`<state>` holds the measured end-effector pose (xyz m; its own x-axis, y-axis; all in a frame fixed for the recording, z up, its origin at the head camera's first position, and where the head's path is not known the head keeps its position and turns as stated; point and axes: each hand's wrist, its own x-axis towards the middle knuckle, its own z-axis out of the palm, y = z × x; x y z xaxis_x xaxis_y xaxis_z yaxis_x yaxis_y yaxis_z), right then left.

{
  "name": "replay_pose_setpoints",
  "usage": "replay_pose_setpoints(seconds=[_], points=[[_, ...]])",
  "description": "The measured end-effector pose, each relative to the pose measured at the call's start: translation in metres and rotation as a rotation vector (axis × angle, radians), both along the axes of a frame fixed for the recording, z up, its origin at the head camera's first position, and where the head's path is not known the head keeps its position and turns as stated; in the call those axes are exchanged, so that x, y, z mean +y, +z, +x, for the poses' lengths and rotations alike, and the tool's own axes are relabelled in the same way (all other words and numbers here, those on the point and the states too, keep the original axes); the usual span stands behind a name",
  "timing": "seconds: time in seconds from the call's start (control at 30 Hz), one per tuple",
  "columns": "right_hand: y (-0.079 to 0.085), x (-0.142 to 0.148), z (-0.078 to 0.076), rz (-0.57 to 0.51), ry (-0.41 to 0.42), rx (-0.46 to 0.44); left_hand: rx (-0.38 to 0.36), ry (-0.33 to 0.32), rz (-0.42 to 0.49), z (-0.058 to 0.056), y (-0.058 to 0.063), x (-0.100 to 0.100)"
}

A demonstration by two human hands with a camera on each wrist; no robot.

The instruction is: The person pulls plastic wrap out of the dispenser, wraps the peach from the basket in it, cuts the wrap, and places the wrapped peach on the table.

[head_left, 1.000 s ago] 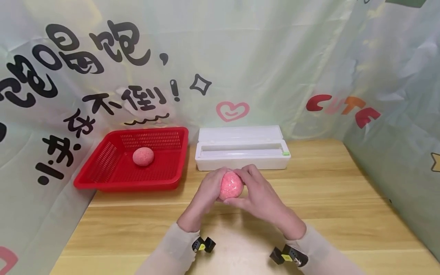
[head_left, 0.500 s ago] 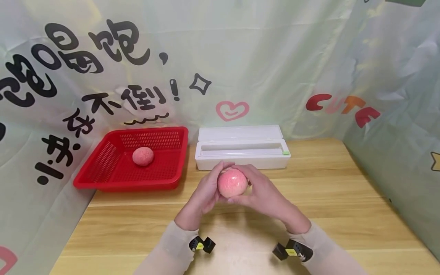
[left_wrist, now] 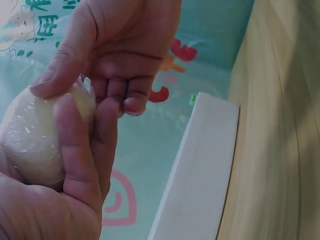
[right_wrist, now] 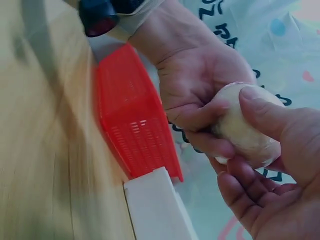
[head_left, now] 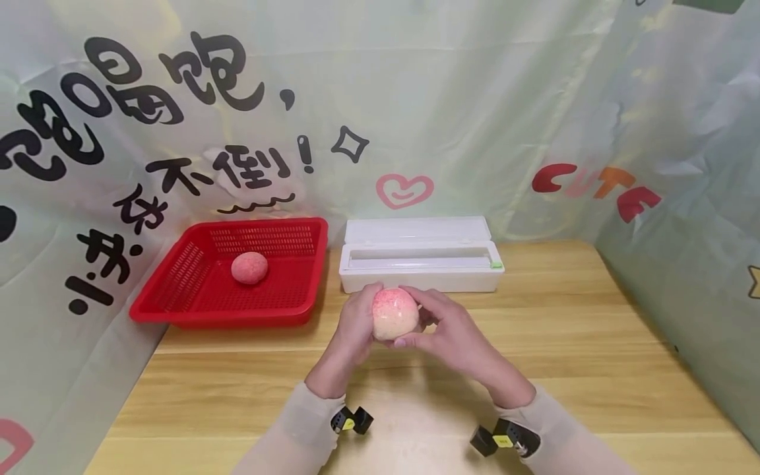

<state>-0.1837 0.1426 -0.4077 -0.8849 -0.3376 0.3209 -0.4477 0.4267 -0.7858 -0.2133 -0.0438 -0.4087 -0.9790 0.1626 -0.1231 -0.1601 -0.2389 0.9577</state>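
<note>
Between both hands, above the table, is a peach (head_left: 394,315) wrapped in shiny clear film, pink at the top and cream lower down. My left hand (head_left: 354,326) curls round its left side. My right hand (head_left: 448,333) holds the opposite side, thumb toward me. In the left wrist view, film is bunched at one end of the peach (left_wrist: 32,135), by the right thumb. The right wrist view shows the pale underside of the peach (right_wrist: 240,125) with fingers of both hands on it. A second pink peach (head_left: 249,268) lies in the red basket (head_left: 237,323).
A white cling film box (head_left: 421,282) with its lid raised stands behind the hands, right of the basket. All of it sits on a wooden table (head_left: 570,316). A printed cloth (head_left: 463,132) hangs behind and along both sides.
The held peach has been turned between my hands: its pink side faced me before, and now more of the cream part shows. Both hands stay in nearly the same place.
</note>
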Motion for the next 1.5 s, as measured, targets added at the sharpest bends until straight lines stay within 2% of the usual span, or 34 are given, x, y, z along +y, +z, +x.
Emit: replay_pose_setpoints(seconds=[0.03,0.07,0.17,0.27,0.37,0.43,0.53,0.67,0.87,1.0,1.1,1.2,1.37,1.5], points=[[0.0,0.0,0.0,-0.005,-0.002,0.006,-0.009,-0.009,0.002,0.0,0.0,0.0],[0.0,0.001,-0.001,-0.009,-0.005,0.007,-0.017,-0.044,-0.001,0.0,0.001,-0.002],[0.001,0.006,-0.003,-0.04,-0.001,-0.031,-0.021,-0.205,-0.033,0.0,0.004,-0.008],[0.005,0.013,-0.006,-0.08,-0.023,-0.104,0.072,-0.402,-0.081,-0.001,0.007,-0.018],[0.008,0.021,-0.009,-0.135,-0.035,-0.169,0.173,-0.481,-0.132,-0.001,0.011,-0.027],[0.01,0.025,-0.011,-0.183,-0.004,-0.209,0.209,-0.486,-0.164,-0.002,0.012,-0.03],[0.01,0.031,-0.013,-0.279,0.087,-0.282,0.211,-0.441,-0.207,-0.001,0.014,-0.032],[0.009,0.034,-0.014,-0.412,0.177,-0.366,0.201,-0.416,-0.184,-0.001,0.016,-0.03],[0.007,0.029,-0.013,-0.517,0.177,-0.399,0.196,-0.409,-0.167,-0.001,0.017,-0.03],[0.008,0.029,-0.014,-0.502,0.181,-0.41,0.193,-0.407,-0.141,-0.003,0.016,-0.031],[0.011,0.033,-0.016,-0.47,0.232,-0.411,0.198,-0.405,-0.113,-0.004,0.015,-0.031],[0.012,0.036,-0.017,-0.424,0.272,-0.367,0.201,-0.427,-0.113,-0.003,0.015,-0.032],[0.013,0.037,-0.015,-0.294,0.215,-0.217,0.255,-0.454,-0.222,0.0,0.018,-0.031],[0.012,0.037,-0.013,-0.223,0.197,-0.173,0.305,-0.402,-0.314,0.001,0.017,-0.029]])
